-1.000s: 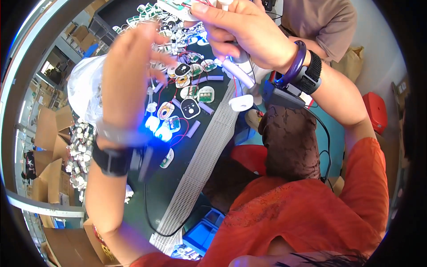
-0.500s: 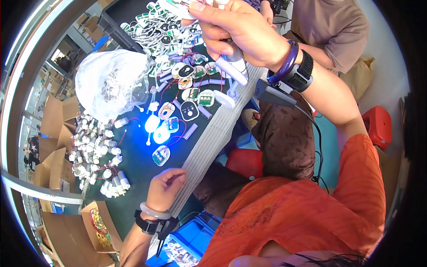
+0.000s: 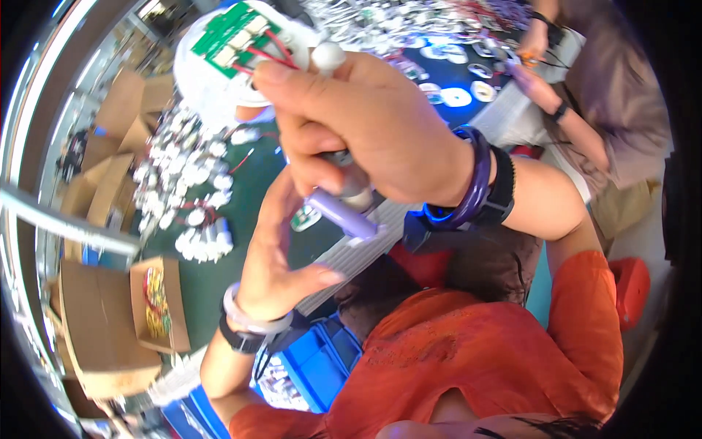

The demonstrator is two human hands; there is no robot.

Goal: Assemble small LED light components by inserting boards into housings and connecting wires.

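Note:
My right hand [image 3: 365,117] is closed around a white plastic housing, lifted high over the bench. A green circuit board [image 3: 232,40] with pale connectors and red wires faces up on it, next to my thumb. Below my curled fingers hang a purple cylindrical battery [image 3: 342,214] and a grey cylinder [image 3: 356,189], perhaps a small motor, partly hidden by the hand. Just left of the battery, my left hand [image 3: 267,274] is raised with thumb and fingers apart, holding nothing visible. Its fingertips are partly hidden behind the right hand.
A pile of white and grey motor-like parts [image 3: 183,175] lies on the dark green bench [image 3: 194,293]. Cardboard boxes [image 3: 106,314] stand at the left. Another person's hand [image 3: 537,88] works at the far right, near glowing parts. A blue bin [image 3: 314,366] sits below the bench edge.
My right hand has come nearer and lower with the housing and battery. My left hand has risen toward it, its fingers opening out. The view has shifted, bringing the other person's hands into sight.

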